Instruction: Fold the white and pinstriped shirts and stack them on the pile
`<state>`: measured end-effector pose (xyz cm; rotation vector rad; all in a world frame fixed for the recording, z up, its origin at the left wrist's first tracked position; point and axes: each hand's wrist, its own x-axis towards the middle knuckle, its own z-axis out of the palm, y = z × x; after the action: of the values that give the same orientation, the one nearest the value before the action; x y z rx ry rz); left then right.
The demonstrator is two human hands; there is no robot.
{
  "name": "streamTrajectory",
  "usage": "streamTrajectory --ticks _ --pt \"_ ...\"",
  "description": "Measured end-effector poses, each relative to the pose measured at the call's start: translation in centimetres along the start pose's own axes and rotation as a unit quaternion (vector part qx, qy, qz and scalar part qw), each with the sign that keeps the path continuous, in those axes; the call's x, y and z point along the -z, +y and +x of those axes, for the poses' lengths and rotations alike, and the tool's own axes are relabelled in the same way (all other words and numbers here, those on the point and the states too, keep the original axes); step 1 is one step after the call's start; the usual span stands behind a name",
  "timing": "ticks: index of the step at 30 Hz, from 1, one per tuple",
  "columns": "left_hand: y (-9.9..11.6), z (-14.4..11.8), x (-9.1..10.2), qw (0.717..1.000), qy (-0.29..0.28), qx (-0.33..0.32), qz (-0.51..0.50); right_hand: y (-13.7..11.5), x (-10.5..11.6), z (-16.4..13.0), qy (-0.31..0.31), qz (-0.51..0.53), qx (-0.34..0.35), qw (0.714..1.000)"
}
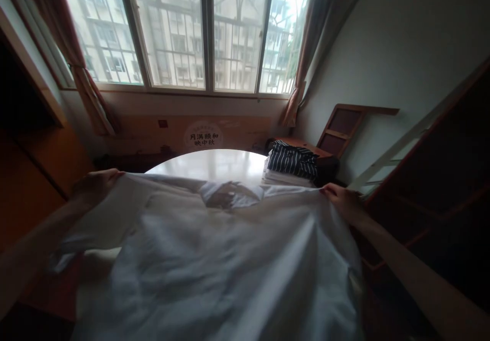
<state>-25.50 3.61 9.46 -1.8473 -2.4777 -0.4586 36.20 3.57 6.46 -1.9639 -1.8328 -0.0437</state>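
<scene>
Left hand [98,181] and right hand [343,199] pinching a pale collared cloth shirt [225,249], spread wide, glossy white round table [214,165] beyond

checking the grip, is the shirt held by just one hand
No, the left hand and the right hand both grip the pale shirt on either side of its collar.

Curtained window [209,34] looks onto a building [178,42]

Reddish curtains [82,78] hang at either side, the left one cinched. Below, a tan panel [143,126] carries Chinese characters [204,139]. A wooden frame [351,130] with dark insets [346,120] shows beside the right wall [406,40].
</scene>
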Motion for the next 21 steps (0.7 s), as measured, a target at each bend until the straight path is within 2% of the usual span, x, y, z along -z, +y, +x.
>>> streamTrajectory --ticks 1,3,4,6,9,11,13,15,18,21 --pt "1.2 0.5 -0.7 0.998 0.037 0.005 0.058 -0.5 0.1 0.4 0.042 -0.031 -0.024 0.998" --pt "4.0 1.3 -2.3 0.985 0.064 -0.04 0.157 -1.9 0.0 1.2 0.088 -0.117 -0.03 0.989" --pt "5.5 1.5 -3.3 0.977 0.082 -0.061 0.188 -2.7 -0.3 1.5 0.089 -0.161 -0.011 0.983" --pt "8.6 1.8 -5.4 0.974 0.083 -0.093 0.187 -4.5 -1.3 1.9 0.071 -0.217 0.044 0.973" --pt "12.9 1.6 -8.5 0.972 0.036 -0.201 0.115 -7.1 -3.7 2.0 -0.005 -0.185 0.113 0.976" --pt "15.1 1.3 -10.1 0.952 -0.055 -0.298 0.036 -8.6 -5.3 1.8 -0.059 -0.134 0.139 0.979" --pt "16.4 1.0 -11.1 0.924 -0.146 -0.352 -0.03 -9.8 -6.5 1.6 -0.097 -0.107 0.15 0.978" --pt "17.0 0.8 -11.6 0.901 -0.194 -0.379 -0.077 -10.7 -7.2 1.6 -0.113 -0.094 0.159 0.976" --pt "17.0 0.7 -11.6 0.89 -0.208 -0.39 -0.11 -11.6 -7.5 1.9 -0.122 -0.076 0.149 0.978" --pt "16.5 1.0 -11.5 0.899 -0.191 -0.373 -0.125 -11.9 -7.4 2.8 -0.115 -0.066 0.093 0.987"
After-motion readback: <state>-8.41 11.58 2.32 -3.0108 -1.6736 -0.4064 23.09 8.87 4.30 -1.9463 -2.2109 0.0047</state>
